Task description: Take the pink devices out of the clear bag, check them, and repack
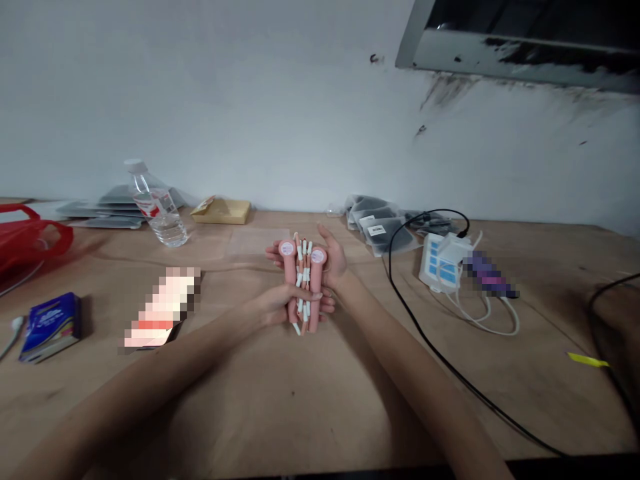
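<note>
A skipping rope (317,283) with two pink handles and a bundle of pink and white beaded cord between them is held upright over the middle of the table. Round labels mark the handles' top ends. My left hand (277,303) grips the lower part, its thumb across the front and its fingertips showing past the right handle. Behind the upper part lies my right hand (336,259), thumb up on the right, with fingertips emerging at the left. Most of the fingers are hidden behind the rope.
On the wooden table (240,427), a water bottle (160,212), yellow box (227,212), blurred phone-like item (165,307) and blue tissue pack (53,327) lie left. Plastic packets (377,223), a power strip (440,263) and a black cable (425,327) are right.
</note>
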Action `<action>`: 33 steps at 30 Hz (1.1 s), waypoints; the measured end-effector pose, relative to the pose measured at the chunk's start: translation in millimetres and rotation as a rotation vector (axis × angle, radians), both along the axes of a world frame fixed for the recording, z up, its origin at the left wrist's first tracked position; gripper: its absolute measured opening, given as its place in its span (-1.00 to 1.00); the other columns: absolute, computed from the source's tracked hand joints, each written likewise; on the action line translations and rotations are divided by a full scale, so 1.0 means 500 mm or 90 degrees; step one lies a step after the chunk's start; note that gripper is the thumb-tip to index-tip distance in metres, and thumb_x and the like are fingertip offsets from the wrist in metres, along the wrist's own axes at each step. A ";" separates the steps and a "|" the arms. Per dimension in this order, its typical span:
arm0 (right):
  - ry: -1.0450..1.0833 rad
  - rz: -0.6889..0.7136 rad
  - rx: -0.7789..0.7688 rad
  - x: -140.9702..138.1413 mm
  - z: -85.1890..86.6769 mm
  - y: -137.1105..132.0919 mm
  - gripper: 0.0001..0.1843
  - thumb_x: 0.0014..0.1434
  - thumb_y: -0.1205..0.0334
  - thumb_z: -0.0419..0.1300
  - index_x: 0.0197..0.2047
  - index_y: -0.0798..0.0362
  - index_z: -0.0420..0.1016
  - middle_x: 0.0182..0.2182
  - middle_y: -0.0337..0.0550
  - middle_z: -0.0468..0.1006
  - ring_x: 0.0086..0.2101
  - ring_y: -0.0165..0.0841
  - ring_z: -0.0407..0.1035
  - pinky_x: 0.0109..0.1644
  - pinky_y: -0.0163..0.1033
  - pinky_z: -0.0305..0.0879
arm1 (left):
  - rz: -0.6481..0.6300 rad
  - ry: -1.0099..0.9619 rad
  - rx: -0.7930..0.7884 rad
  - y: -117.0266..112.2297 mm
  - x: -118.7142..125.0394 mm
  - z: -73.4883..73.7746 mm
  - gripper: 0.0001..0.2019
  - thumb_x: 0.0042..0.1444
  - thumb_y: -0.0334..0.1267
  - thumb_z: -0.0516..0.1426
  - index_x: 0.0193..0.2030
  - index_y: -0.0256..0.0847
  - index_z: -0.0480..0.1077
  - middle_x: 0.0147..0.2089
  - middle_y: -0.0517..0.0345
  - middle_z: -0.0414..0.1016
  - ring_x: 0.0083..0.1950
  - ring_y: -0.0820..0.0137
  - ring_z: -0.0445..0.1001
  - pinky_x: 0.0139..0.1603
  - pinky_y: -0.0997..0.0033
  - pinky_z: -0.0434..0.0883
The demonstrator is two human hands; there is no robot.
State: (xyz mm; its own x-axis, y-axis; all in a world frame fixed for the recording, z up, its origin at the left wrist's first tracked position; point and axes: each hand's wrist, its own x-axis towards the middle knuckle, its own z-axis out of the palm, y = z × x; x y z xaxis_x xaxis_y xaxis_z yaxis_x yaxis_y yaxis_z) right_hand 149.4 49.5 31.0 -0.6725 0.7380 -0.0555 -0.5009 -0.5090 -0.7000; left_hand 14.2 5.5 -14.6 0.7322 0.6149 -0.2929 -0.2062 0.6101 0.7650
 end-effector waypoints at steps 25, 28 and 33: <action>-0.663 -0.285 0.730 0.197 -0.169 -0.078 -0.41 0.40 -0.14 0.06 0.40 -0.13 0.28 0.33 -0.03 0.35 0.29 -0.07 0.24 0.41 0.22 0.04 | 0.016 0.902 0.961 0.012 -0.031 -0.008 -0.46 0.22 0.06 0.20 0.18 -0.28 0.36 0.16 -0.32 0.41 0.17 -0.11 0.37 0.15 -0.02 0.31; -0.664 -0.231 0.810 0.193 -0.159 -0.075 -0.48 0.44 -0.03 0.03 0.40 -0.18 0.28 0.32 -0.10 0.37 0.29 -0.09 0.24 0.39 0.21 0.07 | 0.028 0.900 0.984 0.006 -0.030 -0.016 -0.27 0.11 0.29 0.20 0.23 -0.23 0.32 0.17 -0.27 0.40 0.19 -0.13 0.33 0.18 -0.03 0.25; -0.655 -0.193 0.860 0.195 -0.152 -0.079 -0.42 0.42 -0.01 0.08 0.44 -0.15 0.19 0.36 -0.06 0.31 0.30 -0.06 0.21 0.38 0.22 0.06 | 0.029 0.893 0.977 -0.012 -0.025 -0.017 -0.22 0.11 0.36 0.14 0.25 -0.24 0.29 0.17 -0.27 0.40 0.18 -0.13 0.32 0.18 -0.04 0.22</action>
State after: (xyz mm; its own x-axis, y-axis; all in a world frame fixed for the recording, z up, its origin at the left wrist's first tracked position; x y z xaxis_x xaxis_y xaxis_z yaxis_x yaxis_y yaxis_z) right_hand 246.9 9.8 -44.7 -0.6002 0.7050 0.3777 0.4325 0.6833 -0.5883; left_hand 1.5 -0.3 -23.3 0.4997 0.8551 0.1383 0.8427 -0.5169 0.1508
